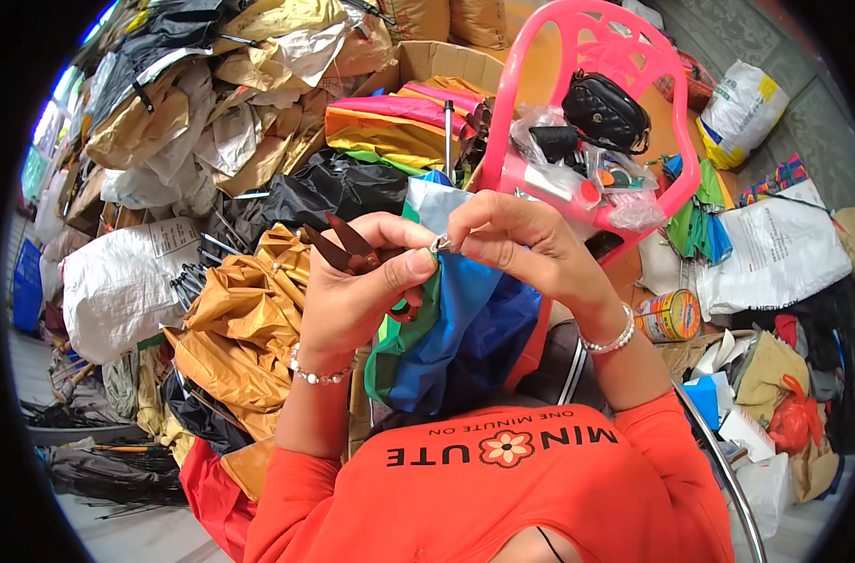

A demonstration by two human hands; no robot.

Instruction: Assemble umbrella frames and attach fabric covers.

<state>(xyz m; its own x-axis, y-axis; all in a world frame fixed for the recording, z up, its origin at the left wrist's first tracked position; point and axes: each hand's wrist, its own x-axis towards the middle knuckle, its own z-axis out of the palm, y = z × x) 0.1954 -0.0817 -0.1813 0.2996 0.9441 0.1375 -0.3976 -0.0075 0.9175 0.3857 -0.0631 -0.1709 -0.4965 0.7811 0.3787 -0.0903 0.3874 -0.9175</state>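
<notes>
Both my hands are raised in front of my chest at a multicoloured umbrella cloth (437, 328) with green, light blue and dark blue panels, which hangs down to my lap. My left hand (371, 272) is closed, thumb and forefinger pinching the cloth's green edge. The same hand also keeps a pair of scissors (352, 251) in its palm, dark blades sticking out to the left. Between the fingertips of both hands shows a small silvery metal piece (440, 243). My right hand (521, 244) pinches at that piece from the right; its exact grip is partly hidden.
Ahead stands a pink plastic chair (505, 122) carrying a black quilted bag (607, 113) and plastic packets. A cardboard box (446, 64) holds folded colourful cloth. Golden-brown cloth (244, 310) lies at left, near a white sack (122, 291). A round tin (669, 315) sits at right.
</notes>
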